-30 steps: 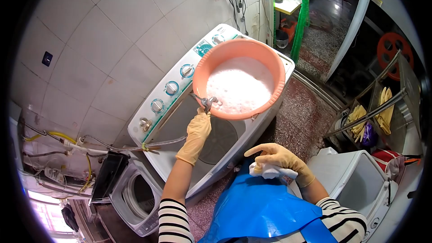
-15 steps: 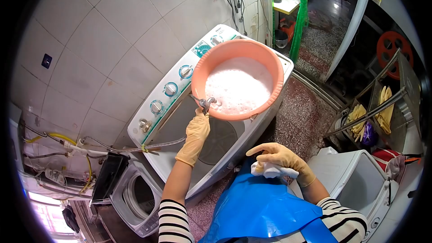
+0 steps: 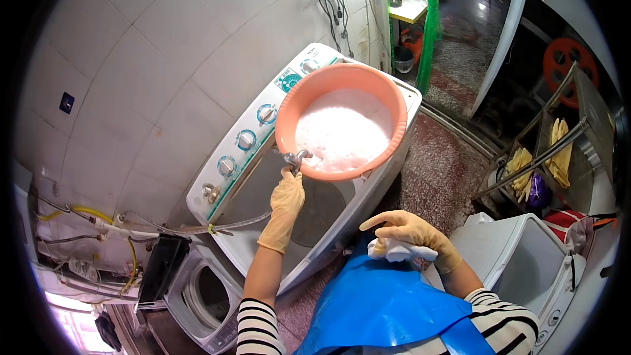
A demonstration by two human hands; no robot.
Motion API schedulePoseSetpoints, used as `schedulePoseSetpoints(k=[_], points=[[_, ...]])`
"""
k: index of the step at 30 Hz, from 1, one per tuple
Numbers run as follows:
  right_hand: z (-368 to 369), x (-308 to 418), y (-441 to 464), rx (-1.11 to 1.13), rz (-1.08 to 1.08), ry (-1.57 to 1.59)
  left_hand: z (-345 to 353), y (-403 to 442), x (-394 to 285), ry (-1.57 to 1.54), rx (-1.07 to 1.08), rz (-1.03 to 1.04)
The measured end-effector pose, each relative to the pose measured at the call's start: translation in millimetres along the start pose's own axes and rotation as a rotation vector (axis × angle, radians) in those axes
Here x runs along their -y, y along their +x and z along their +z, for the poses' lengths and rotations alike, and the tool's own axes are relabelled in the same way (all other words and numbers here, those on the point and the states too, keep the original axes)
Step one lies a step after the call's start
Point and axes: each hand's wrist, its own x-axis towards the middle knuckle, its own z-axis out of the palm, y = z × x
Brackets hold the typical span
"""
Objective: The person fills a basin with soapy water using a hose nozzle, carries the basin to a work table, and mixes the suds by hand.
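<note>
My left hand, in a yellowish rubber glove, is closed around a metal tap on the end of a hose. The spout of the tap reaches over the near-left rim of an orange plastic basin. Inside the basin is foamy, whitish-pink water. The basin rests on top of a white twin-tub washing machine, whose tub lies open below my left forearm. Near the blue apron, my gloved right hand grips a crumpled white cloth, its index finger extended.
A smaller white washer stands at lower left beside wall pipes. To the right are a white machine with an open tub and a metal rack with yellow gloves. Cables hang on the tiled wall. A doorway opens at upper right.
The head view has shifted slightly. My left hand and the tap have shifted a little relative to the basin rim. The right hand keeps its hold on the cloth.
</note>
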Motion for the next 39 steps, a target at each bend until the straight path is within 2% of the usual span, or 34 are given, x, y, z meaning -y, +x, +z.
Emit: schedulePoseSetpoints(k=[4,7,10,12,16,19,20,22,25,26,29,30,32,33,36,38,39], points=[[-4.3,-7.0,-1.5,-0.009,-0.028,0.02,-13.1,13.7,-0.1,0.026,-0.091,0.076],[-9.9,-16.2,0.3,-0.028,-0.159,-0.093,-24.9,36.1,-8.4,0.095,-0.191,0.214],[-7.0,-7.8,-9.8,-0.036,-0.035,-0.001,-33.8,57.3,-37.4,0.14,-0.123,0.219],[-7.7,-14.9,-12.3,-0.052,-0.076,0.037,-31.3,73.8,-48.8,0.087,-0.116,0.276],[-9.0,-17.4,-26.3,-0.122,-0.085,0.068,-34.2,83.8,-79.7,0.17,-0.073,0.325],[-8.1,-21.5,-39.5,-0.19,-0.088,0.113,-19.1,111.3,-75.0,0.152,-0.173,0.429],[-9.9,-25.8,-43.1,-0.206,-0.093,0.125,-22.6,117.8,-77.5,0.12,-0.064,0.365],[-10.7,-31.7,-49.9,-0.242,-0.101,0.17,23.9,179.3,-42.0,-0.19,-0.063,0.434],[-12.2,-35.4,-56.6,-0.269,-0.121,0.19,5.8,156.9,-57.7,-0.171,-0.1,0.439],[-13.0,-38.4,-57.6,-0.283,-0.12,0.205,17.7,164.4,-53.6,-0.505,-0.081,0.435],[-12.4,-40.1,-57.6,-0.284,-0.119,0.235,28.5,164.9,-46.6,-0.807,-0.039,0.472],[-12.1,-37.4,-58.2,-0.279,-0.125,0.22,53.3,189.5,-28.1,-0.681,-0.083,0.527],[-11.0,-30.6,-58.1,-0.265,-0.138,0.19,66.3,200.1,-21.5,-0.679,-0.149,0.583],[-10.1,-30.2,-57.4,-0.261,-0.13,0.196,62.9,192.5,-28.0,-0.803,-0.171,0.585],[-9.2,-30.9,-54.2,-0.249,-0.111,0.21,24.8,143.4,-60.4,-1.191,-0.021,0.356],[-8.0,-32.3,-52.4,-0.24,-0.101,0.219,22.8,140.8,-58.5,-1.021,0.006,0.334],[-6.2,-32.1,-52.5,-0.24,-0.088,0.25,24.6,144.6,-53.6,-0.723,-0.054,0.423]])
